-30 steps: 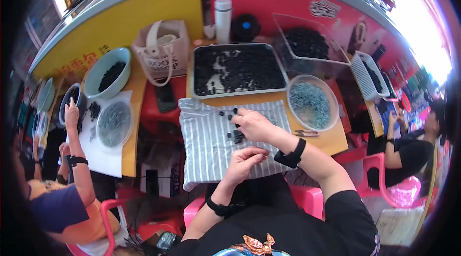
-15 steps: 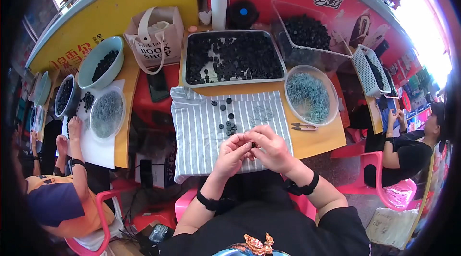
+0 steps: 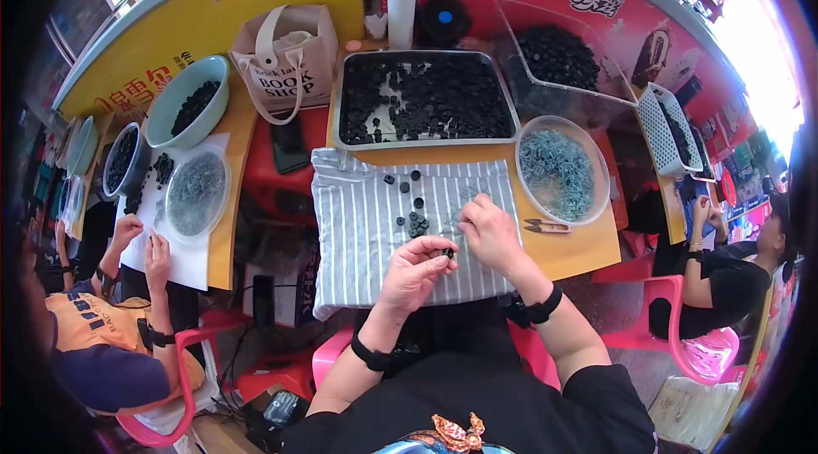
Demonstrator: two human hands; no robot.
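Note:
Between thumb and fingertips, my left hand (image 3: 411,277) pinches a small round black piece (image 3: 448,253) above the front part of a grey-and-white striped cloth (image 3: 358,232). My right hand (image 3: 492,235) is just to its right, over the cloth, its fingers curled down and closed; whatever they hold, if anything, is hidden. Faint thin strands lie on the cloth by its fingertips. A cluster of small black round pieces (image 3: 417,224) sits left of my right hand, with several loose ones further back.
Behind the cloth stands a metal tray (image 3: 426,146) of black pieces. To the right are a round tub (image 3: 603,190) of blue-green strands, thread snips (image 3: 547,226) and a clear bin (image 3: 626,100) of black pieces. A tote bag (image 3: 319,54) and white bottle (image 3: 401,11) stand behind. Co-workers sit either side.
My hands, together before, are now apart: the right has moved right and away from me, while the left keeps the black piece. The view has shifted slightly.

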